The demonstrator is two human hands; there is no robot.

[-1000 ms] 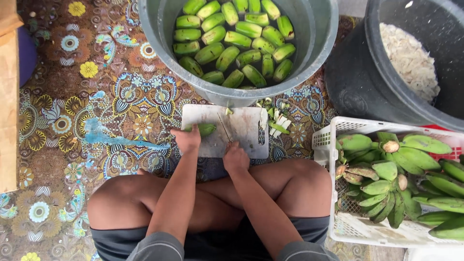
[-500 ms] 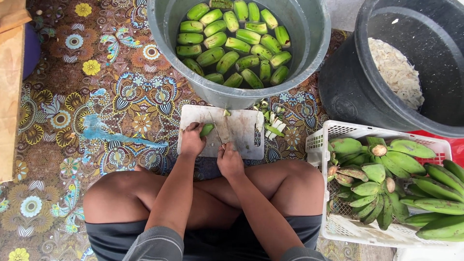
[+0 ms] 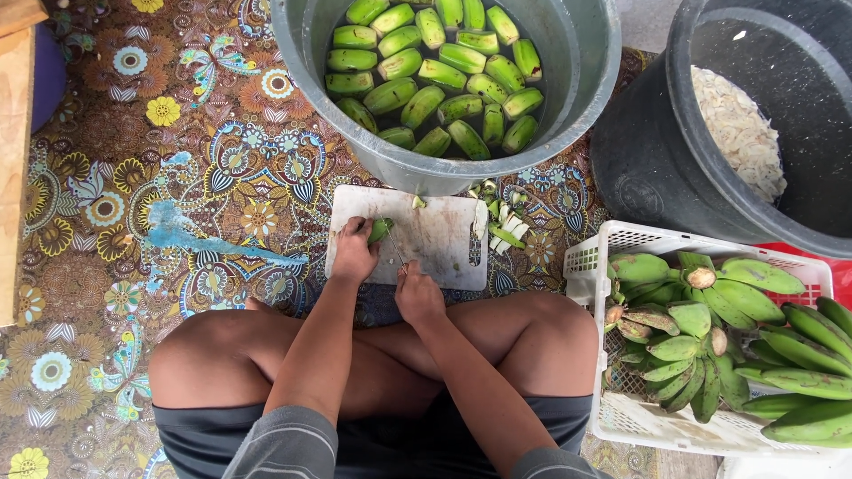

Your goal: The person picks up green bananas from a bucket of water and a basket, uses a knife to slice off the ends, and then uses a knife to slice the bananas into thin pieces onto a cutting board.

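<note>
Since a second ago both hands sit slightly lower-left on the cutting board [image 3: 435, 235]: left hand [image 3: 353, 253] closed on the green banana [image 3: 380, 231], long axis toward 1 o'clock, right hand [image 3: 417, 297] gripping the knife [image 3: 395, 250] at 5 o'clock.

**Everything Placed Around the Cutting Board**

The cutting board [image 3: 426, 238] lies on the floor mat [image 3: 177, 177], just beyond the seated person's crossed legs. On the board's left part the left hand [image 3: 353, 255] presses a banana [image 3: 380, 230]; at its near edge sits the right hand [image 3: 417, 297], holding a knife [image 3: 393, 248]. Beyond the board, touching its far edge, stands a tub [image 3: 586, 53] with peeled bananas [image 3: 435, 75] in it. Peel scraps [image 3: 504, 222] lie just right of the board. Farther right sits a basket [image 3: 590, 257] of unpeeled bananas [image 3: 728, 328], with a bucket [image 3: 648, 186] behind that.
</note>
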